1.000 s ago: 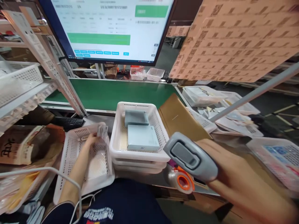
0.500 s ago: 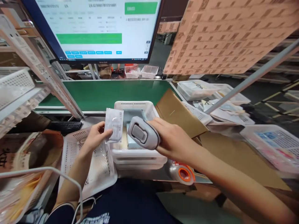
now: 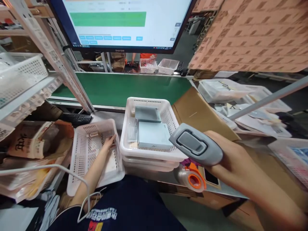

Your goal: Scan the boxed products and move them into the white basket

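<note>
My right hand (image 3: 223, 157) is wrapped around a grey handheld barcode scanner (image 3: 196, 144), held up beside the right front corner of the middle white basket (image 3: 154, 154). Two pale blue-grey boxes (image 3: 154, 134) lie in that basket, with a clear packet (image 3: 132, 130) along their left side. My left hand (image 3: 109, 143) reaches down inside the left white basket (image 3: 79, 154), close to its right wall. Its fingers look loosely spread and partly bent, with nothing visible in them. A small pale labelled item (image 3: 93, 134) lies near that basket's back wall.
The middle basket tops a stack. Behind runs a green conveyor belt (image 3: 134, 86) under a monitor (image 3: 120, 50). An open cardboard box (image 3: 204, 112) stands right; a tape dispenser (image 3: 193, 180) sits in front. A white cable (image 3: 48, 166) crosses my left forearm. Another person's arm shows far back.
My left hand has let go of the white packet and moved down into the left basket. The scanner in my right hand has shifted right, away from above the middle basket. The view has tilted downward.
</note>
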`<state>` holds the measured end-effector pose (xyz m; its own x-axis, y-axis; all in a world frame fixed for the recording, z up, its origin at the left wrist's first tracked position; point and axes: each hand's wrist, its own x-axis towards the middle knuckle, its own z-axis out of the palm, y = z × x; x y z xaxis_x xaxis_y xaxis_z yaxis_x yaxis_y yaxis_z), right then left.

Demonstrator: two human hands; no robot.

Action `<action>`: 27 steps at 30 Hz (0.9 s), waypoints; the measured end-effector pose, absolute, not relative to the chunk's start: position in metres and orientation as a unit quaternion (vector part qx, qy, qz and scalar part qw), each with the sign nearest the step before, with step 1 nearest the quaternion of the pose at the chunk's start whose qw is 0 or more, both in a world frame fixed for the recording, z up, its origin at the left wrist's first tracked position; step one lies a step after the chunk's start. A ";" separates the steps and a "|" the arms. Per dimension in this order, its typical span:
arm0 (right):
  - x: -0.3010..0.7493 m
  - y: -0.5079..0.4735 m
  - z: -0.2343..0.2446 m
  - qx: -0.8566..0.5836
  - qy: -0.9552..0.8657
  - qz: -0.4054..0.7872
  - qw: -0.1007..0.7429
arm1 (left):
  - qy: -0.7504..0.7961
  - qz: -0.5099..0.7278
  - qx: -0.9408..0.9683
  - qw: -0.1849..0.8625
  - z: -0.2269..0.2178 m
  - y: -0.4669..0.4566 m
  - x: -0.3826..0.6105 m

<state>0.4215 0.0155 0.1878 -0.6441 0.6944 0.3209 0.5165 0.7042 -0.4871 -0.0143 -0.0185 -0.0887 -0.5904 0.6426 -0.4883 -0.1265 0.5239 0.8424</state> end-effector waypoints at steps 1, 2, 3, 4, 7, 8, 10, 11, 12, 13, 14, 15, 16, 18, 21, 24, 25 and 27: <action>0.418 0.017 0.187 -0.334 -0.891 0.184 0.247 | 0.766 0.465 0.175 0.409 -0.088 -0.019 -0.013; 0.414 0.019 0.186 -0.327 -0.894 0.189 0.241 | 0.769 0.472 0.184 0.390 -0.086 -0.020 -0.013; 0.410 0.021 0.186 -0.317 -0.899 0.193 0.234 | 0.773 0.479 0.193 0.368 -0.081 -0.022 -0.014; 0.406 0.022 0.186 -0.305 -0.903 0.196 0.229 | 0.778 0.485 0.210 0.341 -0.074 -0.023 -0.016; 0.392 0.026 0.186 -0.268 -0.918 0.192 0.220 | 0.774 0.492 0.337 0.216 -0.045 -0.033 -0.022; 0.387 0.026 0.187 -0.261 -0.922 0.187 0.215 | 0.758 0.488 0.402 0.162 -0.033 -0.036 -0.024; 0.376 0.025 0.189 -0.252 -0.930 0.174 0.202 | 0.704 0.473 0.528 0.040 -0.010 -0.042 -0.027; 0.370 0.024 0.191 -0.247 -0.934 0.170 0.192 | 0.674 0.465 0.573 -0.016 0.002 -0.043 -0.029; 0.363 0.022 0.192 -0.239 -0.939 0.168 0.182 | 0.647 0.456 0.607 -0.069 0.012 -0.043 -0.030; 0.357 0.020 0.194 -0.232 -0.943 0.168 0.168 | 0.623 0.448 0.631 -0.116 0.021 -0.042 -0.031; 0.351 0.018 0.196 -0.227 -0.947 0.168 0.153 | 0.602 0.443 0.645 -0.156 0.029 -0.040 -0.032; 0.346 0.015 0.198 -0.225 -0.950 0.168 0.134 | 0.584 0.440 0.655 -0.187 0.036 -0.037 -0.031; 0.342 0.013 0.200 -0.225 -0.953 0.168 0.115 | 0.570 0.439 0.663 -0.207 0.042 -0.034 -0.029; 0.338 0.010 0.203 -0.231 -0.955 0.167 0.086 | 0.551 0.444 0.671 -0.221 0.052 -0.027 -0.020; 0.344 0.007 0.204 -0.245 -0.953 0.161 0.079 | 0.563 0.456 0.669 -0.165 0.065 -0.020 0.009; 0.364 0.004 0.200 -0.263 -0.945 0.156 0.114 | 0.578 0.438 0.688 0.004 0.078 -0.025 0.038; 0.372 0.003 0.200 -0.270 -0.941 0.156 0.130 | 0.570 0.428 0.697 0.080 0.082 -0.028 0.043; 0.390 0.000 0.199 -0.287 -0.931 0.163 0.154 | 0.554 0.441 0.675 0.207 0.085 -0.033 0.041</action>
<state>0.3900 -0.0004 0.1987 -0.7877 0.5850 0.1932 0.4847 0.7820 -0.3919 0.0412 -0.0328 0.0853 -0.0033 0.9306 0.3660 0.5645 -0.3004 0.7688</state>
